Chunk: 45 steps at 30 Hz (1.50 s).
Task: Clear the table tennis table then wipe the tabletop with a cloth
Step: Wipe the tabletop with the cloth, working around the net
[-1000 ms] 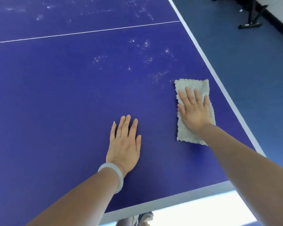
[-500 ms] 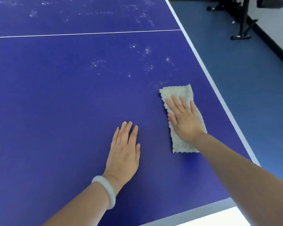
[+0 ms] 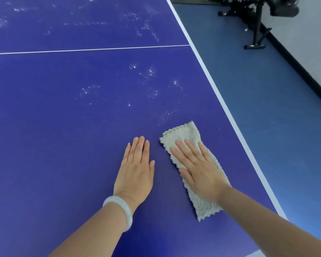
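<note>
Pressing flat, fingers straight, the right hand holds down the cloth right of centre on the blue worktop; the left hand rests open just beside it.

A pale, fluffy cloth lies flat, folded into a long strip, on the blue tabletop near its right edge. Whitish speckles dot the surface beyond it.
</note>
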Motion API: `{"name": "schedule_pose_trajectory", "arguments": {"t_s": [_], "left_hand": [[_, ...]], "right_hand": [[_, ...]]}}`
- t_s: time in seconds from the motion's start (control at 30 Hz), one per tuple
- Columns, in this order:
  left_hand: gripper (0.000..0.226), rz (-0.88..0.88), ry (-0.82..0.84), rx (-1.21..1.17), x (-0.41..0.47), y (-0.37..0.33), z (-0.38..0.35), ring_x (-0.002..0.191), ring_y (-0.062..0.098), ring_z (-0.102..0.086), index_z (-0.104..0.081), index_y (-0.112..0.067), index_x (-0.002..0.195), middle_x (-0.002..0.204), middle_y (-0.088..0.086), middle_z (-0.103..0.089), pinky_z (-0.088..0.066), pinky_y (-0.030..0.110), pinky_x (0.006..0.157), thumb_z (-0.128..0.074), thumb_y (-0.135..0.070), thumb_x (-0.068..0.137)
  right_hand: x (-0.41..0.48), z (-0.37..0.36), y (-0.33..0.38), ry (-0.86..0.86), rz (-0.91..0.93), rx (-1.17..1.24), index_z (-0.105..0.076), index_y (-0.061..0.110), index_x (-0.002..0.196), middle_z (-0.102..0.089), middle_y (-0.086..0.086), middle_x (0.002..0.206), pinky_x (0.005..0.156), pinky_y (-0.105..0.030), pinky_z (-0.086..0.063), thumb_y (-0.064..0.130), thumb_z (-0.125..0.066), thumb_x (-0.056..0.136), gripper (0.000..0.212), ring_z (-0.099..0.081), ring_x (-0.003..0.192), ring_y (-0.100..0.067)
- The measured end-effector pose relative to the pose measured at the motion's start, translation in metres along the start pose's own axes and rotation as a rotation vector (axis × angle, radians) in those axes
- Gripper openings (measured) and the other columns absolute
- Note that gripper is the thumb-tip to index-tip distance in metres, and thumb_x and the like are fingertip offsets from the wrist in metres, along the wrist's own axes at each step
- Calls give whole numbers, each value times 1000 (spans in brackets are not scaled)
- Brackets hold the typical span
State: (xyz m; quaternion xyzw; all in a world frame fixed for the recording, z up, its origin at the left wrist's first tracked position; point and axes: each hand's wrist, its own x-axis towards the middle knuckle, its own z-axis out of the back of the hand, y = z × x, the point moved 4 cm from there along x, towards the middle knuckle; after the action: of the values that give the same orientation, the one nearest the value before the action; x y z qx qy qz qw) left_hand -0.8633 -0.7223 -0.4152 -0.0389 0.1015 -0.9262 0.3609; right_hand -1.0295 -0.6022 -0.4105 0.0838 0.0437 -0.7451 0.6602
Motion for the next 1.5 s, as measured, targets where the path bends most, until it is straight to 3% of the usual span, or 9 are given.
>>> {"name": "schedule_pose_trajectory", "arguments": {"t_s": [0.17,0.3,0.5,0.63,0.83,0.97,1.27,1.37,1.5], "left_hand": [[59,4,-4,21,2,-2,1,147,27,-27,-34,-2,149,156,14,-33,-22,42,120,-22,-33,101],[60,17,10,56,3,-2,0,148,25,-24,-33,-3,150,157,12,-31,-16,40,121,-20,-34,101],[59,29,24,50,3,-6,4,147,25,-27,-35,-2,149,156,12,-33,-15,40,120,-23,-34,101],[59,33,29,58,5,-9,7,146,25,-29,-37,-2,148,155,12,-35,-14,38,119,-24,-34,100],[58,65,28,65,6,-10,7,147,22,-26,-36,-5,149,156,8,-33,-12,36,120,-25,-35,100],[58,63,32,67,6,-9,6,148,21,-23,-34,-8,151,158,7,-30,-13,37,120,-23,-37,102],[52,44,-50,29,3,-2,14,147,22,-27,-40,-7,148,155,8,-35,-17,45,122,-25,-29,104],[50,236,-155,-40,-18,31,29,146,25,-30,-45,-4,144,151,12,-40,-18,47,121,-26,-26,103],[49,632,-221,-2,-68,110,39,146,32,-26,-42,3,143,151,19,-37,-15,51,121,-32,-25,105]], "right_hand": [[59,21,-134,-20,-313,-52,16,33,152,8,6,167,124,-44,0,38,-5,105,53,6,154,-20],[83,23,-146,-31,-429,91,4,29,159,7,5,167,124,-42,5,39,-10,106,56,9,154,-18],[-1,-4,-36,-39,-3,-12,-5,20,160,-1,-1,168,121,-51,-10,41,-14,107,58,-1,154,-26],[12,0,-60,-4,202,-44,-8,23,160,-4,2,168,123,-48,-5,41,-16,108,56,-3,154,-24],[108,30,-170,13,-301,24,12,31,156,11,6,167,124,-43,7,39,-6,105,56,12,153,-18],[52,11,-106,-102,-410,113,6,24,159,6,1,167,124,-47,-2,41,0,104,58,8,154,-21],[42,5,13,-50,0,9,-11,19,159,-4,-2,167,123,-52,-11,40,-12,103,60,-3,154,-25],[60,11,-9,-35,-179,36,-1,20,159,5,0,167,124,-50,-4,43,0,100,63,9,154,-22],[10,-1,29,-75,-113,16,-24,11,156,-16,-11,165,119,-57,-21,38,-15,103,61,-15,152,-32]]}}
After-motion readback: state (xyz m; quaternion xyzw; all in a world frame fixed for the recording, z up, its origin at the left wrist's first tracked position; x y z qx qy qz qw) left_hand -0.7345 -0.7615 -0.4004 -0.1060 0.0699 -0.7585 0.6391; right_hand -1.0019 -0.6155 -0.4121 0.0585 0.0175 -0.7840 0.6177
